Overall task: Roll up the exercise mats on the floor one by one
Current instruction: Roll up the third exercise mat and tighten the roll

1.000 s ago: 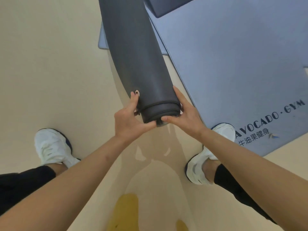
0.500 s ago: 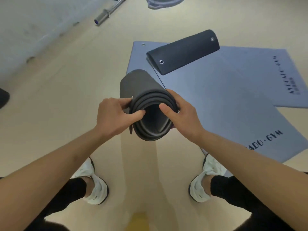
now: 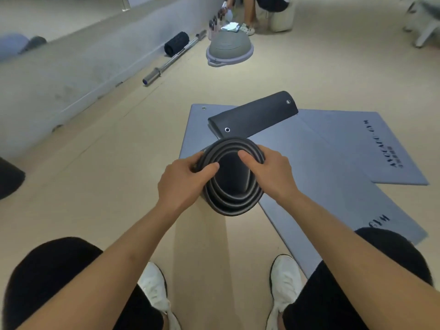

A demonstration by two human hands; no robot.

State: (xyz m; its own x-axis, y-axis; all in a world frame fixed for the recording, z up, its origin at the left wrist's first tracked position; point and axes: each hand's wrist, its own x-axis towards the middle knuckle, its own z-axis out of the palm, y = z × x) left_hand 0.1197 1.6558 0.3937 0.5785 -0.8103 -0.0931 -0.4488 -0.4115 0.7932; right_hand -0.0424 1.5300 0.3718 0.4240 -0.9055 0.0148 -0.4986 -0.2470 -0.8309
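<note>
Though in left hand (image 3: 183, 184) and right hand (image 3: 271, 173), rolled mat (image 3: 234, 207), length unseen.

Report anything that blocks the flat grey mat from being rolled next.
A finished dark roll lies across the flat grey mat at its far end, so it must go first. The left hand and right hand both grip the held roll, so neither is free.

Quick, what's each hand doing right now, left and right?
Left hand: grips the rolled dark mat at its end rim.
Right hand: grips the opposite rim of the same roll.
</note>
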